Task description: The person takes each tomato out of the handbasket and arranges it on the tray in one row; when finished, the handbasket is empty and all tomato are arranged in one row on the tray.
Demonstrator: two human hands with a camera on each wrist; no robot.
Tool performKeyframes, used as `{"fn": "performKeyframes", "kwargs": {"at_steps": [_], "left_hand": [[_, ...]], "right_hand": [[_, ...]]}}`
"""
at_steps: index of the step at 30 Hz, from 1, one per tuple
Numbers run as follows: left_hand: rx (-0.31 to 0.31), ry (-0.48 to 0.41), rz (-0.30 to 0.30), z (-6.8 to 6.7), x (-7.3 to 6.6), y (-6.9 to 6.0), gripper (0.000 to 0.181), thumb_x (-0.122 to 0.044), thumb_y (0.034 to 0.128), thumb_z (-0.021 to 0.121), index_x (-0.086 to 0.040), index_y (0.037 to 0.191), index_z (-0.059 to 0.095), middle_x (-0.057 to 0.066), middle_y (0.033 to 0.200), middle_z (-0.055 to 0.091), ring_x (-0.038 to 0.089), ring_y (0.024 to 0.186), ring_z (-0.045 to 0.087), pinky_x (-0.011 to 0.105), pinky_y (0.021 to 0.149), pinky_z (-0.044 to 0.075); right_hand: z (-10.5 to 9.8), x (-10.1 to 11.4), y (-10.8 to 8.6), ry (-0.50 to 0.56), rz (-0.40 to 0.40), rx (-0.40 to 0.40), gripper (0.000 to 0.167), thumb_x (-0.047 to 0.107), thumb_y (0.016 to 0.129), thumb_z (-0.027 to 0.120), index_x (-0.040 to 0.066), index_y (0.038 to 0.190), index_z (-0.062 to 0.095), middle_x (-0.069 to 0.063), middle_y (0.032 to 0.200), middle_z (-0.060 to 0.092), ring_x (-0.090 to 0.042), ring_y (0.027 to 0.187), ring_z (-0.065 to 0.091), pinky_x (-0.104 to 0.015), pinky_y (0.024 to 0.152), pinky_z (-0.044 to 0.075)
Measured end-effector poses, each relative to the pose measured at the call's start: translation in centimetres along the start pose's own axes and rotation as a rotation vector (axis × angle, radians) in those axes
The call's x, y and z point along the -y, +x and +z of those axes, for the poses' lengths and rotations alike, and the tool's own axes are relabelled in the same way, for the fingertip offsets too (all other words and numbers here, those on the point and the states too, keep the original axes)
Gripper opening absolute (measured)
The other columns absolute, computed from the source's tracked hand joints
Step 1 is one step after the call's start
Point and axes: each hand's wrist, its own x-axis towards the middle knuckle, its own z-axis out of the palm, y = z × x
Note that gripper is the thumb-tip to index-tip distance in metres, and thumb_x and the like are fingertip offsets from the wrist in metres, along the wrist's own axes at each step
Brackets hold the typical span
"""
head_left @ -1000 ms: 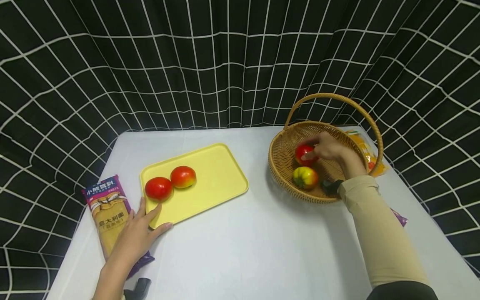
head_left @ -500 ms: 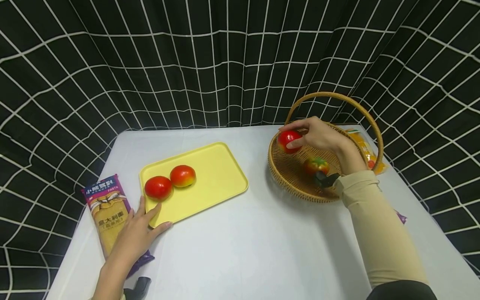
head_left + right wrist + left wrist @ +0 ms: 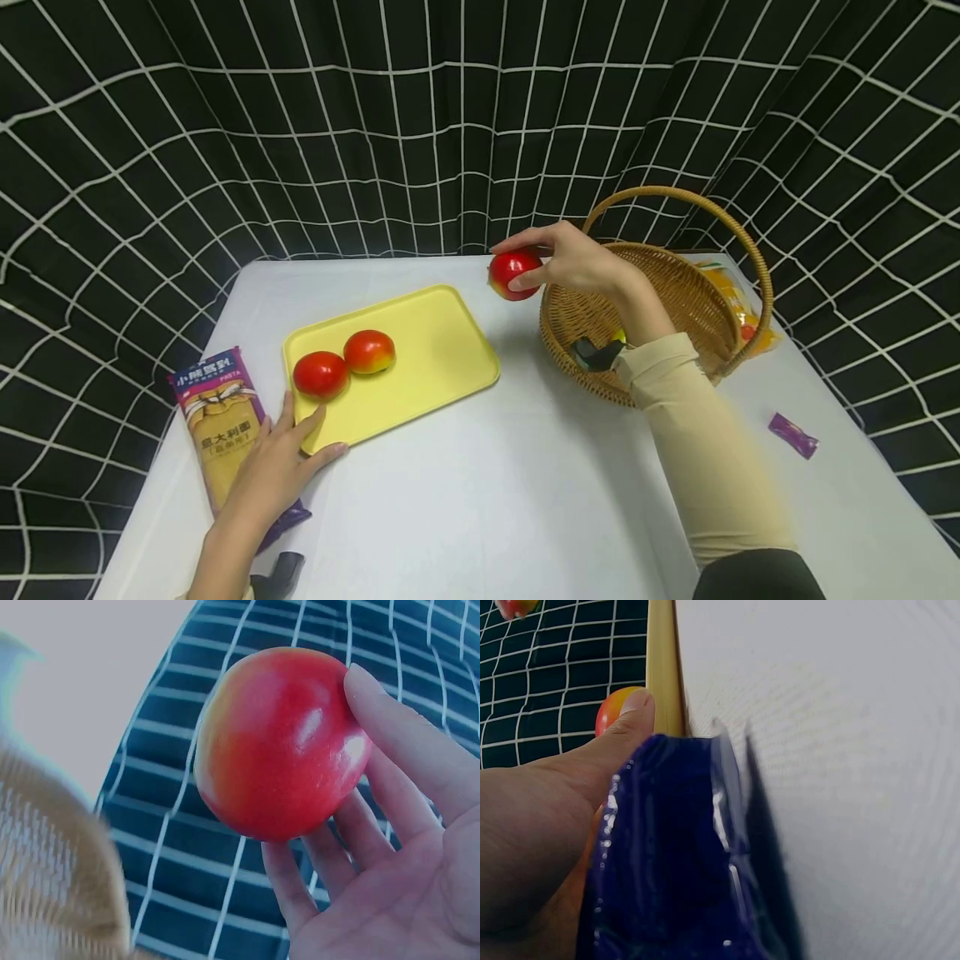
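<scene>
My right hand (image 3: 573, 257) grips a red tomato (image 3: 513, 272) with yellow patches, thumb on one side and fingers on the other. It is held in the air between the yellow tray (image 3: 427, 358) and the wicker basket (image 3: 678, 292). Close up, the right wrist view shows the tomato's glossy skin (image 3: 281, 742). Fingers spread, my left hand (image 3: 273, 462) rests at the tray's near left corner. On the tray's left side lie two red tomatoes, one (image 3: 320, 375) close to my left fingertips and another (image 3: 369, 352) beside it.
A pasta bag (image 3: 221, 417) lies left of the tray, partly under my left forearm. The basket's tall handle (image 3: 750, 237) arches above it; a yellowish fruit (image 3: 619, 336) inside is mostly hidden. An orange packet (image 3: 738, 308) sits behind it, a small purple packet (image 3: 793, 435) at right.
My right hand has lifted the red tomato out of the basket and carried it left, past the basket's rim. The left hand and the tray have stayed in place.
</scene>
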Motion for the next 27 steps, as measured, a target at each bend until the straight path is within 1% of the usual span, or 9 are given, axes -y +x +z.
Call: {"fn": "performKeyframes", "kwargs": {"at_steps": [5,8,10,16,20,23,27], "left_hand": [[-0.003,-0.005,-0.008,0.1,0.0,0.0,0.092,-0.066,0.0947,0.068,-0.013,0.164,0.04,0.032,0.174,0.001,0.074,0.149,0.01,0.089,0.108,0.02],[-0.013,-0.004,0.0,0.1,0.0,-0.1,0.091,-0.066,0.0948,0.068,-0.013,0.164,0.04,0.032,0.174,0.002,0.074,0.148,0.011,0.088,0.108,0.02],[-0.02,-0.005,0.005,0.0,0.0,-0.1,0.091,-0.066,0.0946,0.068,-0.012,0.163,0.041,0.033,0.174,0.003,0.074,0.148,0.011,0.088,0.108,0.02],[-0.023,-0.009,0.008,0.1,0.0,-0.1,0.09,-0.065,0.0952,0.068,-0.012,0.163,0.042,0.033,0.174,0.004,0.074,0.148,0.012,0.088,0.109,0.021],[-0.029,-0.007,0.012,0.0,-0.1,-0.1,0.088,-0.064,0.0958,0.068,-0.012,0.162,0.042,0.033,0.173,0.005,0.075,0.147,0.013,0.088,0.108,0.022],[-0.033,-0.007,0.014,0.0,-0.2,-0.2,0.087,-0.062,0.0965,0.068,-0.012,0.162,0.042,0.033,0.173,0.005,0.074,0.148,0.013,0.088,0.109,0.022],[-0.039,-0.014,0.019,0.0,-0.3,-0.2,0.086,-0.061,0.0971,0.069,-0.011,0.163,0.042,0.034,0.173,0.006,0.074,0.148,0.013,0.087,0.11,0.022]], "right_hand": [[2.7,2.0,2.0,0.024,-0.054,0.035,0.047,0.007,0.093,0.081,0.017,0.138,0.072,-0.009,0.147,0.064,-0.031,0.129,0.057,-0.046,0.105,0.059],[4.3,2.8,3.2,0.033,-0.061,0.05,0.047,0.007,0.093,0.08,0.018,0.138,0.073,-0.009,0.146,0.064,-0.031,0.129,0.057,-0.044,0.104,0.06],[5.4,2.9,4.0,0.051,-0.06,0.056,0.046,0.007,0.093,0.08,0.018,0.138,0.073,-0.01,0.146,0.064,-0.031,0.13,0.057,-0.044,0.105,0.06],[9.2,2.6,6.1,0.097,-0.049,0.075,0.046,0.006,0.094,0.079,0.016,0.138,0.072,-0.009,0.15,0.062,-0.031,0.134,0.056,-0.041,0.108,0.058],[11.7,2.1,7.1,0.129,-0.053,0.093,0.046,0.005,0.095,0.078,0.015,0.14,0.071,-0.01,0.149,0.064,-0.032,0.133,0.057,-0.04,0.11,0.057],[13.3,1.6,7.7,0.126,-0.063,0.109,0.047,0.006,0.095,0.078,0.014,0.141,0.07,-0.011,0.147,0.065,-0.032,0.133,0.057,-0.038,0.11,0.057],[14.8,1.1,8.2,0.112,-0.077,0.124,0.047,0.006,0.095,0.078,0.011,0.141,0.069,-0.011,0.147,0.065,-0.031,0.136,0.057,-0.035,0.112,0.055]]}}
